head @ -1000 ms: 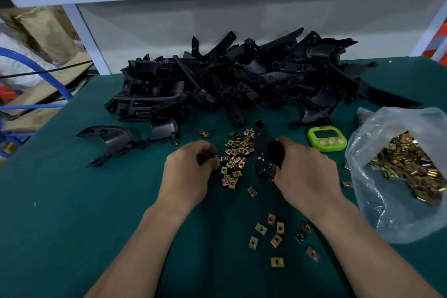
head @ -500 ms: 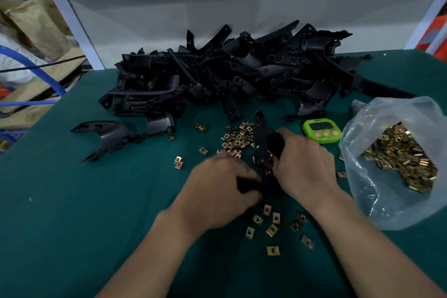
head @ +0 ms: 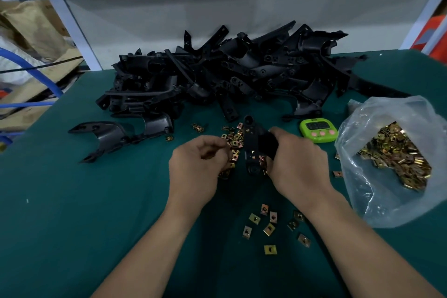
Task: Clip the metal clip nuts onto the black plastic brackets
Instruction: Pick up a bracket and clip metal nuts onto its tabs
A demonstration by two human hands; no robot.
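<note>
Far left on the green bench [head: 72, 213]: one loose black plastic bracket [head: 106, 138], in front of the heap of black plastic brackets [head: 229, 80]. Centre: left hand [head: 198, 167], grip curled over scattered brass-coloured metal clip nuts [head: 234, 139]; cannot tell whether it pinches one. Just beside: right hand [head: 300, 164], grip closed round a black bracket arm [head: 251, 147]. Right: lime-green digital timer [head: 318, 129], then a clear plastic bag of clip nuts [head: 372, 196].

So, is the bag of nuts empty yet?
Not empty, partly full: a heap of gold nuts shows through the clear bag, filling only part of it.
</note>
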